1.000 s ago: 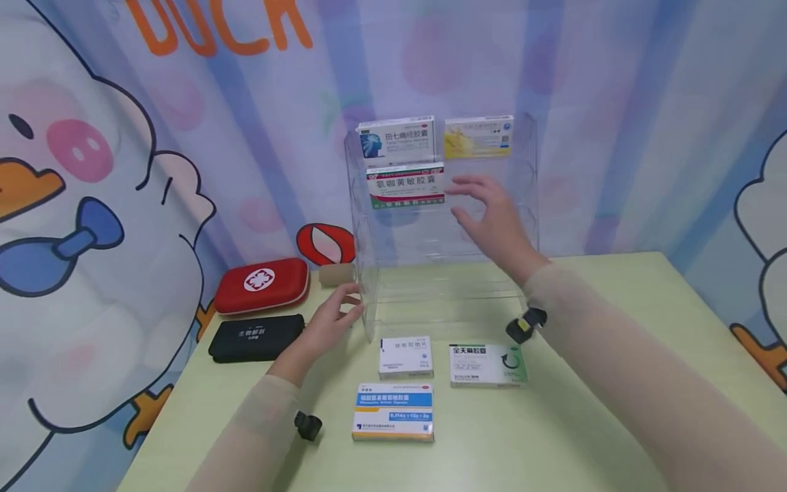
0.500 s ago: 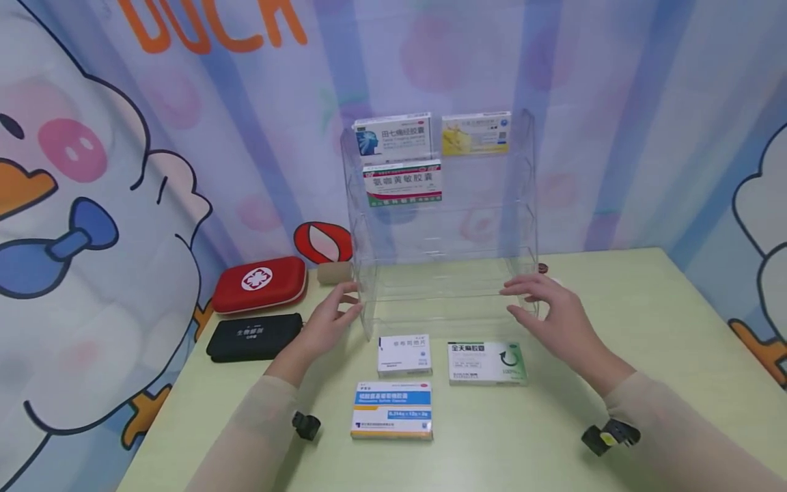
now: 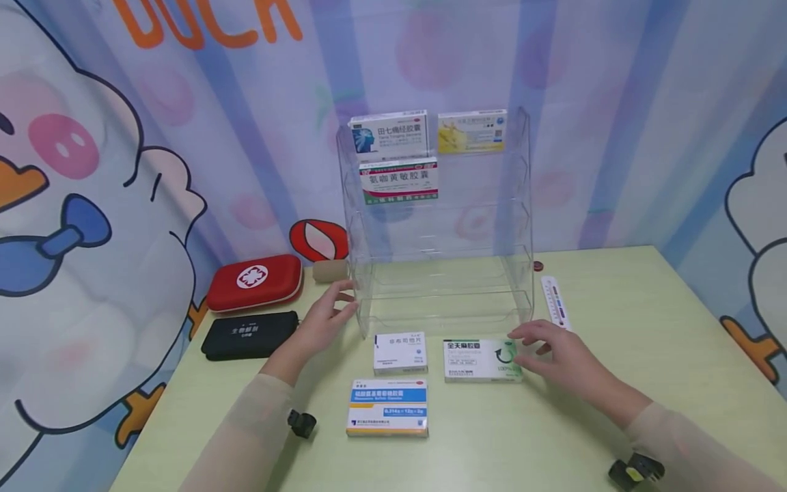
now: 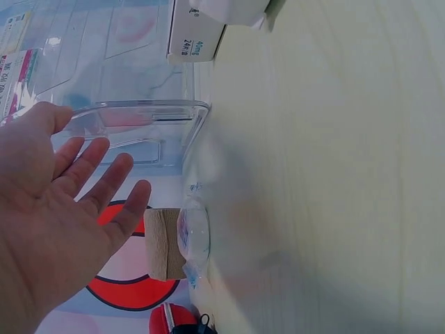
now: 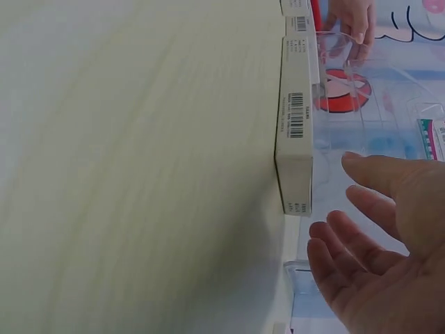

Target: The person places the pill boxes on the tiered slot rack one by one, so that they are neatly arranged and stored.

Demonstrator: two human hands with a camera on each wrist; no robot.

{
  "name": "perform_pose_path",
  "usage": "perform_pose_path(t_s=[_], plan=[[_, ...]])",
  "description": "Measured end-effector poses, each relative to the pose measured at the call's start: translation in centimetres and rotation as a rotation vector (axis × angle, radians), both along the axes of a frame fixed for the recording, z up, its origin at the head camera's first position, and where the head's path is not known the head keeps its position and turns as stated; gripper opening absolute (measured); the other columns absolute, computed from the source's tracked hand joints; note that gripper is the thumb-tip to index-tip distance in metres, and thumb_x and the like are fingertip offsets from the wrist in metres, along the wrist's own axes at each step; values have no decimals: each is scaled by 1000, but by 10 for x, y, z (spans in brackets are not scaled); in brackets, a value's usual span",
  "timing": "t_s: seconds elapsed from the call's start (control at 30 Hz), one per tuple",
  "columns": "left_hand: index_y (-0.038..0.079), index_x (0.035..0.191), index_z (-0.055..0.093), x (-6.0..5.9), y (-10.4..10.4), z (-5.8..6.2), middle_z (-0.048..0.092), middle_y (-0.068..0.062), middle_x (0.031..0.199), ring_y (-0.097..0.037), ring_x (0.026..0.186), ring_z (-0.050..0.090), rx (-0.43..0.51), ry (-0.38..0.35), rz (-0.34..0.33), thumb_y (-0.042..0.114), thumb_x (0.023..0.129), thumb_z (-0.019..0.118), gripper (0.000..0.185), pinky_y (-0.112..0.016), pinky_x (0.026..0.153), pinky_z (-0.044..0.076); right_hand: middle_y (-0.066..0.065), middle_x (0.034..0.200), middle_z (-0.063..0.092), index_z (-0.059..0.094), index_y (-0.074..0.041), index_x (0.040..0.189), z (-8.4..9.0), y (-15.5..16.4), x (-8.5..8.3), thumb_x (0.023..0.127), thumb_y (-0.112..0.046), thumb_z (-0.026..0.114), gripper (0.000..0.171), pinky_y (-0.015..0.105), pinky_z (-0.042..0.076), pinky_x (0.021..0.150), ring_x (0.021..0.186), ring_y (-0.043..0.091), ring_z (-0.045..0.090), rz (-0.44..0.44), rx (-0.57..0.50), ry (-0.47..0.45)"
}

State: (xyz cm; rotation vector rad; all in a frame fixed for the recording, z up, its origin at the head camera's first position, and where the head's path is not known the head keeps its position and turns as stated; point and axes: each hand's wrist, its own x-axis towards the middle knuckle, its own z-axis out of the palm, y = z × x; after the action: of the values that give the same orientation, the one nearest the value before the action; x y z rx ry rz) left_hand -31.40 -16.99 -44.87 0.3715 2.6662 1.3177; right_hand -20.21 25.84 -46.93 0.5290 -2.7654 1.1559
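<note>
Down at the lower middle of the head view, the right hand [image 3: 562,359] hovers with loosely spread, slightly bent fingers just at the right end of the flat white-and-green medicine box [image 3: 482,360], which lies on the pale green table [image 3: 645,328] in front of the clear acrylic tiered display rack [image 3: 436,225]; the right wrist view shows the palm [image 5: 379,257] open, beside the box's end with nothing in its hold. The left hand [image 3: 322,318] is open too, fingers straight, resting against or just beside the rack's lower left edge; the left wrist view [image 4: 62,216] shows no grasp. A small white box [image 3: 400,353] lies just left of the green one, and a blue-and-white box [image 3: 388,408] lies nearer the bottom of the frame. Three boxes already stand in the rack's upper tiers, among them a red-and-white box [image 3: 399,180]. As I judge it, the risk is a poor pinch: the box lies flat, so fingers may slide it into the white neighbour rather than lift it. A knock to the light rack could also tip the standing boxes if the left hand gives no support.
</note>
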Motion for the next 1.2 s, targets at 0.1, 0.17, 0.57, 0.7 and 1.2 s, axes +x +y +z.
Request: perform_pose_path(t_s=[0.1, 0.17, 0.57, 0.7, 1.2], plan=[[20, 153, 37, -1, 1, 0, 46, -6, 155, -29, 141, 48, 4, 7, -6, 26, 106, 59, 53, -50, 115, 46, 13, 129, 67, 69, -7, 126, -3, 3, -1, 88, -17, 82, 42, 34, 61, 85, 107, 28, 69, -1, 1, -32], [19, 153, 37, -1, 1, 0, 45, -6, 155, -30, 141, 48, 5, 10, -11, 26, 106, 59, 53, -51, 116, 46, 14, 129, 67, 68, -6, 128, -5, 5, -2, 86, -19, 83, 46, 33, 61, 85, 107, 28, 68, 3, -7, -53], [20, 153, 36, 1, 1, 2, 45, -6, 156, -30, 141, 48, -1, 2, -9, 27, 106, 59, 53, -50, 115, 46, 10, 119, 69, 63, 0, 133, -11, 14, -6, 84, -25, 86, 60, 30, 59, 87, 109, 28, 65, 67, -26, -146], [21, 153, 36, 1, 0, 2, 46, -6, 155, -30, 141, 48, -7, 0, -1, 26, 106, 59, 53, -50, 115, 47, 9, 118, 68, 64, -4, 130, -8, 12, -8, 81, -27, 88, 59, 29, 58, 87, 107, 25, 65, 43, -25, -194], [18, 153, 37, 1, -1, 0, 45, -8, 156, -31, 140, 49, -5, 20, -13, 25, 106, 59, 53, -51, 113, 48, 0, 100, 74, 71, -17, 104, 25, 3, -3, 87, -6, 82, 23, 26, 62, 78, 87, 9, 73, -24, -59, 74]])
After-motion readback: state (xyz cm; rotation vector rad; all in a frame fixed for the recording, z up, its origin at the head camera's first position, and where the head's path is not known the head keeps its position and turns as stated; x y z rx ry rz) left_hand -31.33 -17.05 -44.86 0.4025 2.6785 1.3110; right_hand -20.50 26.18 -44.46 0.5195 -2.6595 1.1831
